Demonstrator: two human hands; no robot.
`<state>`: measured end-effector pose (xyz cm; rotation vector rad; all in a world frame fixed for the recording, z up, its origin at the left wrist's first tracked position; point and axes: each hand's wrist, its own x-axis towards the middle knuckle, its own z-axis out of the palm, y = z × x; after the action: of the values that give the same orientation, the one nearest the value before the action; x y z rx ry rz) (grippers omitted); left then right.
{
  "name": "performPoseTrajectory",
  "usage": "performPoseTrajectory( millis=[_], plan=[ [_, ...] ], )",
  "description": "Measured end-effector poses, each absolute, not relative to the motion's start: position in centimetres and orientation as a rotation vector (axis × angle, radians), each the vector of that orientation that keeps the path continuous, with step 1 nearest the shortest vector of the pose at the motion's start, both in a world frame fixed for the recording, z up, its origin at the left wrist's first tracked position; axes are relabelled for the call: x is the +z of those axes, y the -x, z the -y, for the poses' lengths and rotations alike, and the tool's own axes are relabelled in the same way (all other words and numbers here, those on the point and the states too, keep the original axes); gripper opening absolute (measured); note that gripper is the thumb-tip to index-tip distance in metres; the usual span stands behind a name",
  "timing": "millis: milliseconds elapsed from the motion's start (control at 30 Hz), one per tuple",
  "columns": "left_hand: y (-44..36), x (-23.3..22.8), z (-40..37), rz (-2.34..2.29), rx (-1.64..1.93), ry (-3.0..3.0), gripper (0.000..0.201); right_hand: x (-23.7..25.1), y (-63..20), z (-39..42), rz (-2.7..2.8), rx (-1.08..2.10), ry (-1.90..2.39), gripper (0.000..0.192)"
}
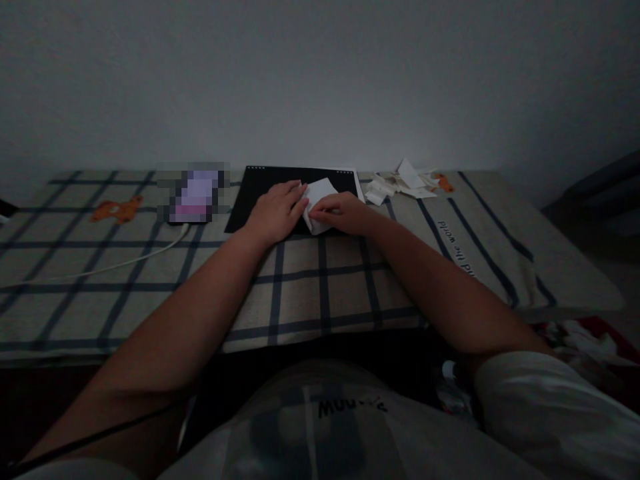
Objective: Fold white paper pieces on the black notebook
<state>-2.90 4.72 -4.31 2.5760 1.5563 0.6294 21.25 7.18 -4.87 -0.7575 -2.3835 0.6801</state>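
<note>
A folded piece of white paper lies on a black mat near the far edge of the table. My left hand rests flat on the mat with its fingertips pressing the paper's left side. My right hand lies on the paper's lower right part, fingers bent and pinching its edge. Both forearms reach forward across a checked tablecloth.
A pile of white paper scraps sits to the right of the mat. A blurred-out device lies left of it, with a white cable trailing left. A plain wall stands behind the table. Clutter lies low on the right.
</note>
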Motion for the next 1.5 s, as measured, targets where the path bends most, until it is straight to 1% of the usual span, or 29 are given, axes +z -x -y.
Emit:
performPoseTrajectory(
  millis=[67, 167, 200, 333, 433, 567, 667, 767, 867, 1000, 1133, 1300, 1500],
  plan=[
    [2.8, -4.4, -4.7, -1.559, 0.577, -2.582, 0.063, -4.9, -21.8, -7.6, 2.379, 0.659, 0.792, 0.042],
    [2.6, -4.4, -4.7, -1.580, 0.506, -2.592, 0.063, -5.1, -22.8, -8.4, 2.403, 0.503, 0.828, 0.034],
    [2.5, -4.4, -4.6, -1.590, 0.484, -2.597, 0.064, -5.2, -23.1, -8.6, 2.433, 0.452, 0.853, 0.034],
    [2.4, -4.1, -4.3, -1.650, 0.364, -2.599, 0.066, -5.3, -23.6, -8.6, 2.599, 0.340, 0.991, 0.047],
    [2.1, -3.6, -3.9, -1.717, 0.263, -2.568, 0.066, -4.8, -23.2, -7.7, 2.697, 0.243, 1.043, 0.049],
    [1.6, -3.2, -3.4, -1.748, 0.206, -2.557, 0.063, -3.8, -22.1, -6.1, 2.765, 0.030, 1.096, 0.044],
    [1.4, -3.1, -3.3, -1.752, 0.201, -2.563, 0.063, -3.3, -21.6, -5.6, 2.741, -0.042, 1.094, 0.039],
    [1.3, -3.0, -3.2, -1.761, 0.193, -2.559, 0.064, -3.4, -21.7, -5.8, 2.731, -0.065, 1.072, 0.038],
    [1.3, -3.0, -3.2, -1.756, 0.187, -2.554, 0.064, -3.8, -22.0, -6.5, 2.730, -0.051, 1.023, 0.042],
    [1.4, -3.2, -3.2, -1.750, 0.235, -2.578, 0.065, -4.6, -22.0, -7.4, 2.753, 0.078, 0.938, 0.052],
    [1.7, -3.3, -3.6, -1.698, 0.303, -2.625, 0.064, -4.9, -21.9, -7.7, 2.802, 0.175, 0.977, 0.058],
    [2.2, -3.1, -4.3, -1.597, 0.246, -2.659, 0.067, -4.7, -22.0, -7.8, 2.814, 0.205, 1.045, 0.060],
    [2.1, -3.4, -4.4, -1.606, 0.169, -2.663, 0.068, -5.2, -21.9, -8.3, 2.793, 0.217, 1.083, 0.060]
  ],
)
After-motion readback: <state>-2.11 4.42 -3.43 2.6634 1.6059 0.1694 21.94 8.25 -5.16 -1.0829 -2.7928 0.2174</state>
